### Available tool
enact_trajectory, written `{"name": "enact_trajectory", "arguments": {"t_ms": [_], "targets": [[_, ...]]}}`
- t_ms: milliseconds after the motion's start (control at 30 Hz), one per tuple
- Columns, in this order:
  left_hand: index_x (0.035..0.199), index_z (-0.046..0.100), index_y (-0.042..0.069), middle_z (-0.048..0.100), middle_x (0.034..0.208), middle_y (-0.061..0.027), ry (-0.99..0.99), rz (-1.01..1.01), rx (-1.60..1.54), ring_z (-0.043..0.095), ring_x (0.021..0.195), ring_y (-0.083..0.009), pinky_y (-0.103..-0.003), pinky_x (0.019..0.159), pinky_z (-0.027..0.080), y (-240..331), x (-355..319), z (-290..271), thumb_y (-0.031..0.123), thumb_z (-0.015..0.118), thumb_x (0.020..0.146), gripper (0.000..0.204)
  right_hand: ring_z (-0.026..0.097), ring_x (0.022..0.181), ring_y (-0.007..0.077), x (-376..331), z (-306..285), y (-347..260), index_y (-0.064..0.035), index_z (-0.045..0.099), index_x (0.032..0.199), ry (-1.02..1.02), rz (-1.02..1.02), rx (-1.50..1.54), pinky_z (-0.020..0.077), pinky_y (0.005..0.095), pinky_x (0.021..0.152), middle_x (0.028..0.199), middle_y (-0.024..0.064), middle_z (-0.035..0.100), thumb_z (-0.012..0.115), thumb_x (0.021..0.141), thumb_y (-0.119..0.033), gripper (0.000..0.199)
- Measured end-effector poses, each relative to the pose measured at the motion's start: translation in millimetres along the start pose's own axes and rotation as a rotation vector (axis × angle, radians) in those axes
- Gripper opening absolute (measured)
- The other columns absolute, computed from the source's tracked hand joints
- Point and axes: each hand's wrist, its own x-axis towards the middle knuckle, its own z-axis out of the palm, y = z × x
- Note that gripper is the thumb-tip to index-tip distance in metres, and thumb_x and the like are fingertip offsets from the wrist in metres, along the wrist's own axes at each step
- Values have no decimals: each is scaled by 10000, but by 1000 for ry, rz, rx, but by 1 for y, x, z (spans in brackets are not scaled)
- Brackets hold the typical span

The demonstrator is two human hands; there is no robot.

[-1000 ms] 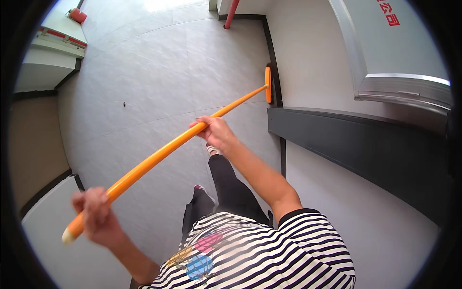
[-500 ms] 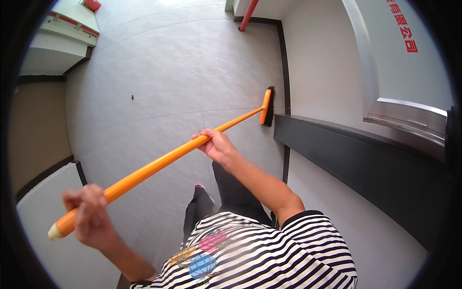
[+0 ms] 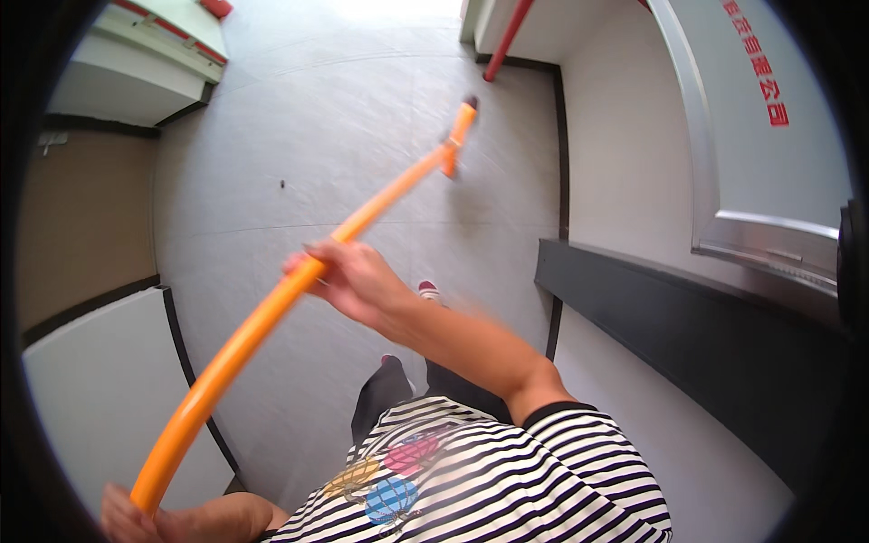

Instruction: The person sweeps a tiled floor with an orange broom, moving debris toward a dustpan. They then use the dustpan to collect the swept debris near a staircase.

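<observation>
At the left edge, a brown panel (image 3: 86, 208) stands beyond a white panel (image 3: 100, 380). In front of the white panel, at lower left, the left hand (image 3: 149, 523) grips the top end of the orange broom (image 3: 226, 371); its fingers are closed around the handle, though blur hides their exact placement. A small dark speck (image 3: 282, 184) lies on the grey floor (image 3: 299, 109), well apart from the broom. The right hand (image 3: 353, 279) grips the handle lower down, fingers wrapped around it; the handle runs diagonally from lower left to upper right across the floor. Right of this hand, the broom head (image 3: 455, 140) is at the handle's far end, blurred and apart from the right-hand wall (image 3: 625, 136). A soft shadow on the floor, separate from the head, suggests that it is lifted. Farther right are a black beam (image 3: 670, 326) and a metal-framed board (image 3: 778, 172). Step in hand, as judged: a two-handed sweeping stroke, between floor contacts. The next move calls for lowering the bristles flat while both grips guide the handle.
</observation>
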Motion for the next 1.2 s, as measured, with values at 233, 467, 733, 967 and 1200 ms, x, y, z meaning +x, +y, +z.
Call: {"name": "enact_trajectory", "arguments": {"t_ms": [233,467,733,967,1200], "targets": [[889,435,26,394,461,-19,168,-672,-12,320,386,-141,-287,463,333,-72,-65,-26,0,420,628,263,497,993,320,-74,-140,32,38,426,802,591,285,233,435,428,927,908,189,494,492,802,18,69],[666,519,13,454,419,-27,-204,-406,-108,404,337,-133,-258,376,372,-39,-47,-37,8,581,691,67,509,912,293,-30,-100,71,62,450,834,452,361,182,420,383,929,899,183,501,498,773,42,80],[629,557,66,485,444,11,-375,-98,189,455,395,-101,-213,481,414,-26,-60,-30,86,638,727,130,553,786,260,97,-71,73,36,476,786,-92,333,-41,476,353,801,779,133,541,483,772,-18,57],[1136,453,89,602,880,-77,150,-47,403,589,809,-201,-388,871,424,-16,-145,-55,208,760,641,593,571,864,282,150,-8,86,27,479,839,-72,157,-400,453,436,865,841,160,564,502,794,-30,75],[1292,312,92,471,1173,-88,501,-622,705,432,1149,-232,-386,970,334,0,-315,-103,57,686,692,708,493,516,117,166,38,-16,-56,552,709,-239,80,-1799,388,248,452,594,26,525,531,822,-187,174]]}}
